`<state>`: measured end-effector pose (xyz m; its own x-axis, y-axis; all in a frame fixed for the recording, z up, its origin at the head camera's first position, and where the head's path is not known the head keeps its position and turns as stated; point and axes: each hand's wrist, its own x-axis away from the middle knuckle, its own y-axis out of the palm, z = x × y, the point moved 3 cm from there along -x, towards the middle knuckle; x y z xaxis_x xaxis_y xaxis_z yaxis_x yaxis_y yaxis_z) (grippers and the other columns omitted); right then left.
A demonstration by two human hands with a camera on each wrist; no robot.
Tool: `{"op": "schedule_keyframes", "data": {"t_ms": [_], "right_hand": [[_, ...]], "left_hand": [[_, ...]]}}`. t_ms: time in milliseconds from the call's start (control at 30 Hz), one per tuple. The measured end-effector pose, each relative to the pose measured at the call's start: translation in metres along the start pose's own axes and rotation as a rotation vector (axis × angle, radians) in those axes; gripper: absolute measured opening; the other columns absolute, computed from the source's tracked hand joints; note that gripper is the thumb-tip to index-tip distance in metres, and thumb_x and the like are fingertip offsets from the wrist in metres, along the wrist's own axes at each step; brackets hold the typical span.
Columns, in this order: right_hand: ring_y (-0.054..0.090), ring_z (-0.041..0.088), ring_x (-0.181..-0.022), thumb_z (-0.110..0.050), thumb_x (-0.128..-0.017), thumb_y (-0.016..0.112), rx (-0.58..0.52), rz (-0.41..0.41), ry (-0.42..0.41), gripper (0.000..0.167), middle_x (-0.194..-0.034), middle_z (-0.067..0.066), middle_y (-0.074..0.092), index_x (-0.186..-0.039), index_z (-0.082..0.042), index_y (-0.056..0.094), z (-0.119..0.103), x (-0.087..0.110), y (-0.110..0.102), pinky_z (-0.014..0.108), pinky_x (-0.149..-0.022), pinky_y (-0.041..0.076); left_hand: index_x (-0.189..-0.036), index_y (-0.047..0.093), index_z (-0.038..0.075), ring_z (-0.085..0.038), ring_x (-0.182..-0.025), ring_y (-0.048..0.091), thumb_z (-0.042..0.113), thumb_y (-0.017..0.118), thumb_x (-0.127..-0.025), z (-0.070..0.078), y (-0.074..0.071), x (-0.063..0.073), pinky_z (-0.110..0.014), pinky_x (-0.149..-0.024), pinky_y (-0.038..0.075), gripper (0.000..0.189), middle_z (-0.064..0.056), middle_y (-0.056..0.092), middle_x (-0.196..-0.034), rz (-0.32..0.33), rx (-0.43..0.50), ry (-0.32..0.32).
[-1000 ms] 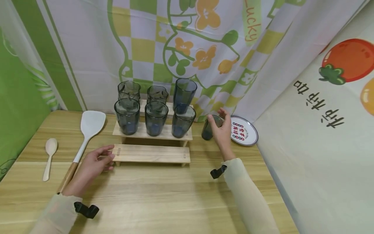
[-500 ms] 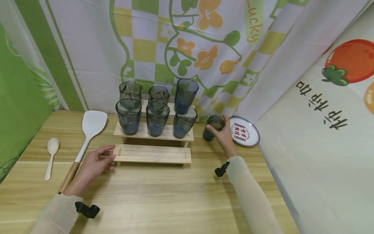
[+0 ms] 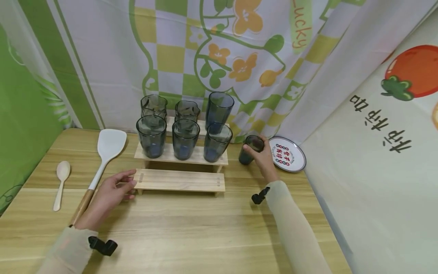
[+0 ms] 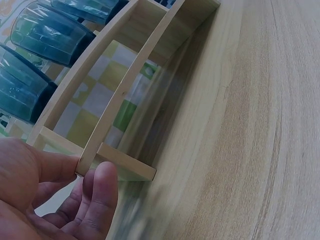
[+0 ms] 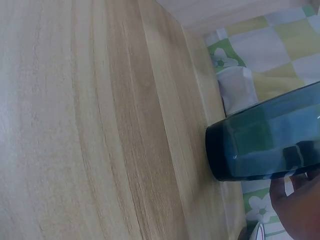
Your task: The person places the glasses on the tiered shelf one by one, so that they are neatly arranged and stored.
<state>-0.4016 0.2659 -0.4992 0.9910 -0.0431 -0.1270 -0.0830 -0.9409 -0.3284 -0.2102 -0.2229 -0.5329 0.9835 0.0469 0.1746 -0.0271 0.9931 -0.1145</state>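
My left hand [image 3: 114,192] pinches the left end of the lowest step of a tiered wooden rack [image 3: 181,180], thumb above and fingers at the board's edge. The left wrist view shows this grip on the thin board [image 4: 112,112]. To the right of the rack, my right hand [image 3: 266,160] holds a dark tinted glass tumbler [image 3: 245,156], thumb on the near side and fingers around the far side. The tumbler stands upright, its base on the wood in the right wrist view. Three smooth tumblers [image 3: 152,140] fill the middle step.
Behind them, two wavy glasses [image 3: 154,104] and a tall tumbler [image 3: 219,108] stand on the top step. A lettered plate [image 3: 291,156] lies right of my right hand. A white spatula [image 3: 111,144] and a small spoon [image 3: 62,173] lie at left, with a curtain [image 3: 171,57] behind.
My right hand has come down and its fingers have drawn in around the tumbler, which stays in place. My left hand keeps its pinch on the rack. The head view has shifted slightly.
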Motion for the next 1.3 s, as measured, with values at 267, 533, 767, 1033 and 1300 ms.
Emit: {"op": "schedule_keyframes", "data": {"t_ms": [267, 533, 767, 1033, 1300], "right_hand": [[0.046, 0.03, -0.131, -0.033, -0.083, 0.087, -0.067, 0.019, 0.003, 0.091, -0.143, 0.016, 0.046, -0.154, -0.013, 0.034, 0.002, 0.002, 0.004, 0.044, -0.108, 0.044], [0.048, 0.031, -0.132, -0.032, -0.084, 0.086, -0.114, 0.004, 0.02, 0.087, -0.144, 0.018, 0.047, -0.152, -0.013, 0.035, 0.001, 0.008, 0.003, 0.045, -0.107, 0.046], [0.05, 0.043, -0.127, -0.018, -0.088, 0.082, -0.075, 0.032, -0.059, 0.079, -0.142, 0.027, 0.048, -0.151, -0.003, 0.037, -0.024, 0.042, -0.001, 0.039, -0.102, 0.05], [0.051, 0.045, -0.124, -0.016, -0.087, 0.084, -0.114, -0.008, -0.098, 0.076, -0.137, 0.027, 0.053, -0.148, -0.003, 0.041, -0.02, 0.071, -0.002, 0.031, -0.097, 0.052], [0.056, 0.038, -0.118, -0.007, -0.083, 0.086, -0.166, -0.094, -0.17, 0.073, -0.131, 0.02, 0.056, -0.145, -0.01, 0.048, -0.057, 0.11, 0.005, 0.036, -0.093, 0.057]], "left_hand": [[-0.152, 0.039, -0.007, -0.013, -0.085, 0.064, 0.008, 0.058, -0.105, 0.002, 0.001, 0.001, -0.031, -0.075, 0.063, 0.053, -0.022, 0.044, -0.125, 0.004, -0.003, 0.003], [-0.152, 0.04, -0.004, -0.016, -0.088, 0.064, 0.009, 0.057, -0.105, 0.005, 0.0, 0.002, -0.031, -0.074, 0.063, 0.052, -0.021, 0.045, -0.124, 0.012, -0.016, -0.002], [-0.152, 0.04, -0.004, -0.017, -0.087, 0.065, 0.009, 0.057, -0.105, 0.005, 0.0, 0.003, -0.032, -0.074, 0.063, 0.052, -0.022, 0.045, -0.126, 0.009, -0.011, -0.009], [-0.151, 0.041, -0.005, -0.015, -0.086, 0.065, 0.008, 0.057, -0.105, 0.004, -0.001, 0.005, -0.032, -0.072, 0.063, 0.05, -0.022, 0.047, -0.122, 0.028, -0.037, 0.017], [-0.152, 0.04, -0.005, -0.014, -0.087, 0.065, 0.009, 0.057, -0.105, 0.005, 0.002, 0.004, -0.033, -0.074, 0.064, 0.051, -0.023, 0.046, -0.123, 0.011, -0.034, 0.02]]}}
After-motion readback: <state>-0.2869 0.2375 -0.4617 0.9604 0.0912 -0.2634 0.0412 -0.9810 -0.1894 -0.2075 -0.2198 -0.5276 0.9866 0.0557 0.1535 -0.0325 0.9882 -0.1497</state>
